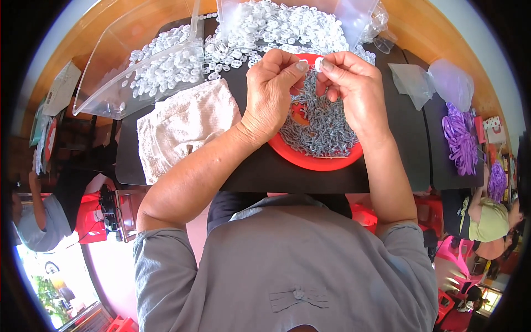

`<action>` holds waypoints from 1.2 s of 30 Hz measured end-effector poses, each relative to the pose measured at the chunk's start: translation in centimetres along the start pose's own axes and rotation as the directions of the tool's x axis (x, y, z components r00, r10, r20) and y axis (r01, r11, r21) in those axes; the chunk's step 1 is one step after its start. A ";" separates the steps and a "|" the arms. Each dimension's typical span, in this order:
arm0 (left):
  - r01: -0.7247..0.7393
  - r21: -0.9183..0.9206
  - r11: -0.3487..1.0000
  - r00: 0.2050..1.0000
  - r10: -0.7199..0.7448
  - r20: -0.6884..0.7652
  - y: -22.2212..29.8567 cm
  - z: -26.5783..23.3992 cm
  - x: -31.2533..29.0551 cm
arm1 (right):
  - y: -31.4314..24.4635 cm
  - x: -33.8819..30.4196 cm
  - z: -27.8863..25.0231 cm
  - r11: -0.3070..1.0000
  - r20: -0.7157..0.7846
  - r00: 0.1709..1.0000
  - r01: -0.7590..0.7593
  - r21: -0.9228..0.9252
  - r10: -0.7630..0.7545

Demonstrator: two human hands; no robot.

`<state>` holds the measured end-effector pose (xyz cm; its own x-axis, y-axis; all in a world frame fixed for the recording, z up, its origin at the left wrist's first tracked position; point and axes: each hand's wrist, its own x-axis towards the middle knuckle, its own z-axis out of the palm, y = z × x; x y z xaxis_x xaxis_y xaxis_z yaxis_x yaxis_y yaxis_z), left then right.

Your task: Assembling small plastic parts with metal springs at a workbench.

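while my right hand [359,91] pinches a white piece [318,65], upper centre, my left hand [270,83] pinches what looks like another.

below, the red basin [310,161] likely sits close to keep its grey pieces [326,130] within reach.

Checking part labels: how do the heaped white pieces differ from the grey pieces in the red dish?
White pieces are broad and rounded; grey pieces are slender. White pieces lie on the dark table and in a clear bin; grey pieces lie in the red dish. Both are small and loosely heaped.
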<state>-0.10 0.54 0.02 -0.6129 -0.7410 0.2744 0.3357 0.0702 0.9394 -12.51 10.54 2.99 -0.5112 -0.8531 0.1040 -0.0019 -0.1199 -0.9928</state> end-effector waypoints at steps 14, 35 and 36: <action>0.034 -0.001 0.999 0.999 -0.034 -0.007 0.4 0.0 -0.1 | 0.1 0.0 0.3 0.993 -0.025 0.996 0.088 -0.084 -0.091; 0.133 -0.014 0.991 0.989 -0.132 0.065 0.6 0.1 -0.3 | 0.4 0.3 0.2 0.999 0.027 0.999 0.033 -0.013 -0.032; 0.132 -0.014 0.991 0.989 -0.131 0.065 0.5 0.1 -0.3 | 0.3 0.3 0.2 1.000 0.037 0.999 0.010 0.016 -0.011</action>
<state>0.19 0.87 0.47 -0.6970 -0.6986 0.1617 0.2617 -0.0379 0.9644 -12.48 10.09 2.70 -0.4786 -0.8702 0.1169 0.0066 -0.1366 -0.9906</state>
